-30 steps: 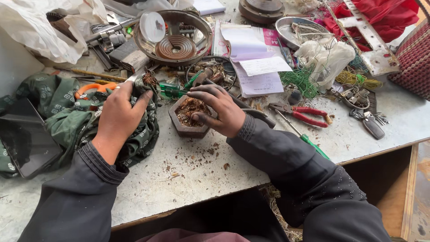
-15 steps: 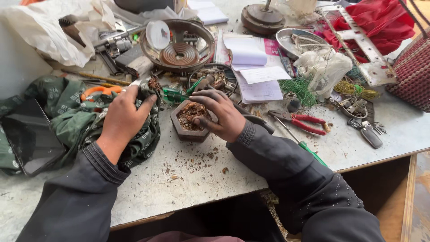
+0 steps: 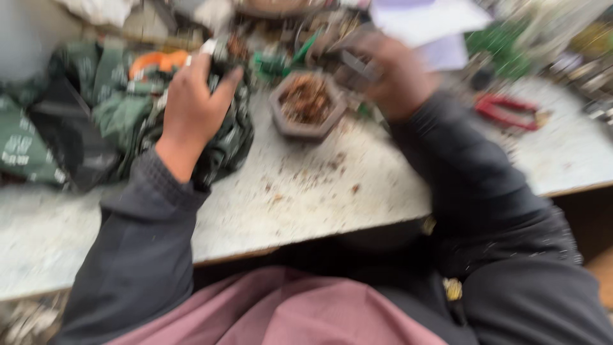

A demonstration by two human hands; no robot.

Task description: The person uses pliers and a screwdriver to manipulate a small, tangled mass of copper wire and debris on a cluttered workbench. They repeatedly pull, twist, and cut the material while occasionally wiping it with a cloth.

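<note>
Pressing the left hand point(image 3: 191, 102) down on a crumpled dark green plastic bag point(image 3: 121, 121), fingers bent over its top fold and thumb set apart at the 3 o'clock side, likely pinning the loose plastic so that it is not sliding about. Hovering the right hand point(image 3: 391, 71) just beside a small dark six-sided pot point(image 3: 306, 107), at the pot's 2 o'clock, fingers curled inward. Possibly pinching something grey and thin, though cannot tell through the motion blur. Sitting upright near the middle of the pale speckled desk point(image 3: 319, 191), the pot, filled with brown crumbly matter and lying between the two hands, within easy reach of both. Trailing from the pot toward 6 o'clock, scattered brown crumbs point(image 3: 306, 182), seemingly spilled from it.

Showing pale printed marks in rows, the bag, at 9 o'clock of the pot, too smeared to make out. Peeking from the bag's folds at 11 o'clock of the left hand, an orange curved handle point(image 3: 158, 61). Lying flat at 1 o'clock of the pot, white and pale purple paper sheets point(image 3: 440, 29), rectangular. Resting at 3 o'clock, well apart from the pot, red-handled pliers point(image 3: 504, 110). Poking in at the pot's 11 o'clock, a green plastic tool point(image 3: 281, 62).
</note>
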